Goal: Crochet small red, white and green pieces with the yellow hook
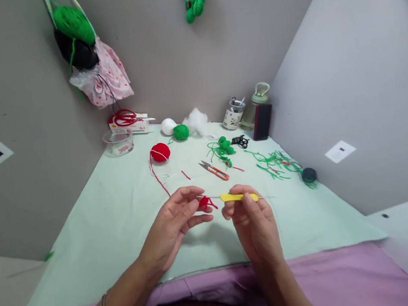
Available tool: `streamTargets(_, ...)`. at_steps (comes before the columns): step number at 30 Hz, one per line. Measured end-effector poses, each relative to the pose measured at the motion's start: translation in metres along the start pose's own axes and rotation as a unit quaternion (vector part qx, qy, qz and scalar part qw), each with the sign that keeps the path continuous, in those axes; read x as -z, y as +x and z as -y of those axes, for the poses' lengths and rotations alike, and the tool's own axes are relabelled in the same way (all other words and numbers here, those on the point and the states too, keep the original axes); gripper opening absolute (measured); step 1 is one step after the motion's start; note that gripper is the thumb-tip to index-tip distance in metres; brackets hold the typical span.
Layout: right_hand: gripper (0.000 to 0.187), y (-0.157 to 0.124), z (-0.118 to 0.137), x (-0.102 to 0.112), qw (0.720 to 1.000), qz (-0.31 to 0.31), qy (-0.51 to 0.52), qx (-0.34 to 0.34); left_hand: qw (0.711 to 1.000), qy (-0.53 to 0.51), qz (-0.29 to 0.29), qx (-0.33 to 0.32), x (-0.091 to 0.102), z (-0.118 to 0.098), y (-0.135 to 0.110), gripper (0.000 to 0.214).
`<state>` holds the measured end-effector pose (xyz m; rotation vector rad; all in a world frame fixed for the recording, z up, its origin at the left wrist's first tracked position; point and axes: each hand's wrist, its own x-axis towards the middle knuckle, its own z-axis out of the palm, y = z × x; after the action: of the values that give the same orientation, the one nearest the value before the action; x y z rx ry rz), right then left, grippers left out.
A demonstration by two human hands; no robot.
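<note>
My left hand [178, 222] is raised over the pale green table cover [104, 228], its fingertips pinching a small red crochet piece [205, 203]. A red strand [158, 177] runs from there back to a red yarn ball [160, 152]. My right hand [249, 217] is closed on a crochet hook with a yellow handle [237, 197]. The hook's metal tip points left into the red piece. Both hands hover close together above the table's front half.
Orange-handled thread snips [214, 170] lie just beyond my hands. Green yarn scraps [276, 163], small green crochet pieces [224, 146], a green ball [181, 132], a white ball [168, 125], stuffing [196, 120], a clear cup [118, 142], red scissors [126, 117], a pen pot [233, 114] and a bottle [256, 105] sit farther back.
</note>
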<state>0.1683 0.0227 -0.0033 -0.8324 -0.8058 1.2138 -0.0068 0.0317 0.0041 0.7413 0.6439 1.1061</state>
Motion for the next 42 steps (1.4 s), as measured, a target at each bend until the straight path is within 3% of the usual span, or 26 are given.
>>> streamTargets(14,0.026,-0.002,-0.003,-0.003,0.998,0.011,-0.031,0.048,0.999,-0.044,-0.004,0.013,-0.009,0.000,0.002,0.026)
streamTargets(19,0.017,-0.001,-0.008,-0.001,0.994,0.012,-0.053,0.091,1.000,-0.027,-0.015,0.006,-0.011,0.002,0.002,0.028)
streamTargets(22,0.006,-0.003,-0.012,0.002,0.982,0.009,-0.112,0.152,0.999,0.025,-0.033,-0.027,-0.012,0.004,0.002,0.026)
streamTargets(26,0.016,-0.003,-0.009,0.004,0.942,0.056,-0.234,0.233,0.993,0.098,-0.033,-0.058,-0.010,0.006,0.003,0.028)
streamTargets(31,0.010,-0.001,0.001,0.000,0.941,0.132,-0.263,0.166,0.985,0.159,-0.033,-0.053,-0.009,0.011,0.003,0.035)
streamTargets(35,0.003,0.000,0.001,0.001,0.961,0.102,-0.237,0.095,0.981,0.193,0.012,-0.017,-0.002,0.003,0.005,0.036)
streamTargets(38,0.009,0.005,0.002,0.010,0.989,0.024,-0.146,0.023,0.954,0.299,0.026,-0.004,0.014,-0.023,0.008,0.039)
streamTargets(40,0.017,0.009,0.004,0.016,0.997,-0.017,-0.073,-0.014,0.922,0.385,0.008,-0.035,0.032,-0.048,0.010,0.032)
streamTargets(42,0.023,0.012,0.007,0.021,0.998,-0.038,-0.022,-0.039,0.876,0.467,-0.070,-0.098,0.054,-0.074,0.011,0.029)
